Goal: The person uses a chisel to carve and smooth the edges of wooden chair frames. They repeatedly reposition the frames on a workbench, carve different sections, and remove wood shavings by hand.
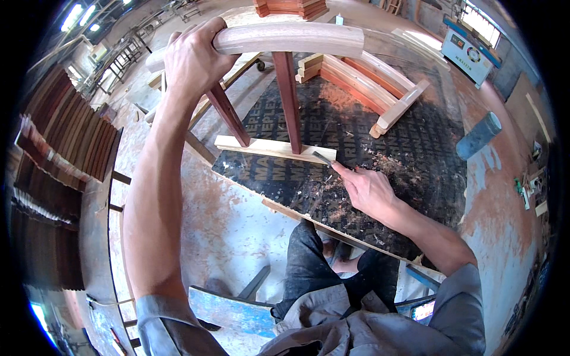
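A wooden frame has a pale curved rail [291, 39] on top and two dark red-brown legs [287, 101] running down to a light wood strip [261, 146]. My left hand [193, 59] is wrapped over the rail near its left end. In my right hand [365, 187] is a narrow chisel [322, 158], its handle hidden in my palm. The index finger stretches along the tool, and the blade tip lies at the strip's right end.
The frame rests on a dark printed board [415, 172] strewn with wood shavings. Behind it lie orange-and-pale wooden pieces [380, 89]. A grey-blue cylinder [478, 135] stands at the right edge. Stacked brown slats [65, 124] fill the left, and a blue-white machine [469, 53] stands far right.
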`<state>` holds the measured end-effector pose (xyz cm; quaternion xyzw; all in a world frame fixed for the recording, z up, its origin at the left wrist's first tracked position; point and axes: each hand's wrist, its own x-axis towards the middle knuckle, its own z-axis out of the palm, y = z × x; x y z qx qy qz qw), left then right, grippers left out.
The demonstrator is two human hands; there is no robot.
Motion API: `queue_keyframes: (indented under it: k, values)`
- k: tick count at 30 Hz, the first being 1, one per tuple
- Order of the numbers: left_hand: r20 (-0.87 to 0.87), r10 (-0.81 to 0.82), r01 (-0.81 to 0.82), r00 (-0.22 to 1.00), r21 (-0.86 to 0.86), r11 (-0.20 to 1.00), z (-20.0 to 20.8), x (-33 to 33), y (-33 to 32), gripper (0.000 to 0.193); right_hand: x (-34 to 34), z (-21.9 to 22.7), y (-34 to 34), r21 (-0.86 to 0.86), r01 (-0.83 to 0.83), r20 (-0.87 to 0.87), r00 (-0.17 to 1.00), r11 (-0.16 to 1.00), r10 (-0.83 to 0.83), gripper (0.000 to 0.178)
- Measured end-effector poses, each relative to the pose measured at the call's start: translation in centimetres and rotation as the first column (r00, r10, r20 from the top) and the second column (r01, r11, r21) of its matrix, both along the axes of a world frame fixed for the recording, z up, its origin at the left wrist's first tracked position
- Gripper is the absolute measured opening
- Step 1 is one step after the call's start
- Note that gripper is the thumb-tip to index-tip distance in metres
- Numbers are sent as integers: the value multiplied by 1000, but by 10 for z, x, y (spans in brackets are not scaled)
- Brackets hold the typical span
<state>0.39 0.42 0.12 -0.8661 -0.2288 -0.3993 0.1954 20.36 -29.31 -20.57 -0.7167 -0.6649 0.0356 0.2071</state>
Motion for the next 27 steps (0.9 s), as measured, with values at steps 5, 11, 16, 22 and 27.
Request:
queue_keyframes:
  k: [5, 11, 16, 22, 27]
  values:
    - [2, 9, -9, 1000, 44, 999, 1, -2, -1, 36, -2, -4, 1, 19, 23, 9, 1000, 1000, -23, 46]
    - [-5, 5, -5, 1000, 8, 1000, 1, -3, -5, 35, -2, -8, -4, 75, -27, -9, 1000, 997, 27, 51]
    - [-45, 14, -19, 999, -104, 994, 6, -1, -5, 37, -3, -11, -1, -29, 26, 25, 999, 999, -26, 49]
    - [-92, 12, -26, 996, -152, 988, 10, -3, -4, 35, -4, -9, 9, 49, -37, 8, 999, 998, 37, 50]
    - [-34, 4, -6, 999, -45, 999, 5, -1, -2, 33, 10, -5, -3, -92, -1, 84, 996, 996, 9, 51]
